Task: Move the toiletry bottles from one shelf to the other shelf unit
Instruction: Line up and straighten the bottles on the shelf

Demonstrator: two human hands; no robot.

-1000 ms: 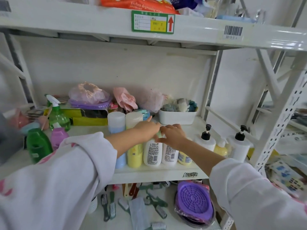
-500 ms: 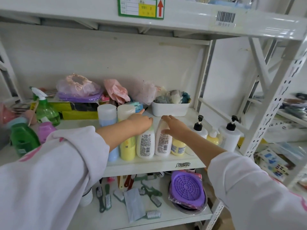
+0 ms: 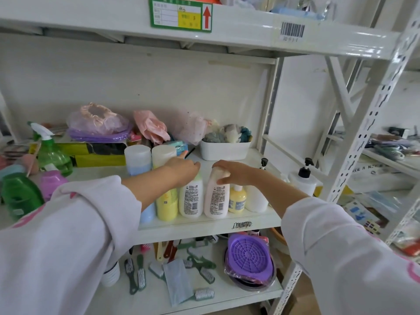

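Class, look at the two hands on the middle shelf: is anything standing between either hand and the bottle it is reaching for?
Nothing visible. The right hand already grips the top of the pink bottle, and the left hand rests on the top of the white bottle beside it. Both bottles stand at the open front edge of the shelf.

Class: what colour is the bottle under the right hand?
Pale pink bottle, white cap; head view.

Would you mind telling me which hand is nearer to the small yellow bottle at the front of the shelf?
Right. The right hand grips the pink bottle just left of the small yellow bottle; the left hand sits farther left, on the white bottle.
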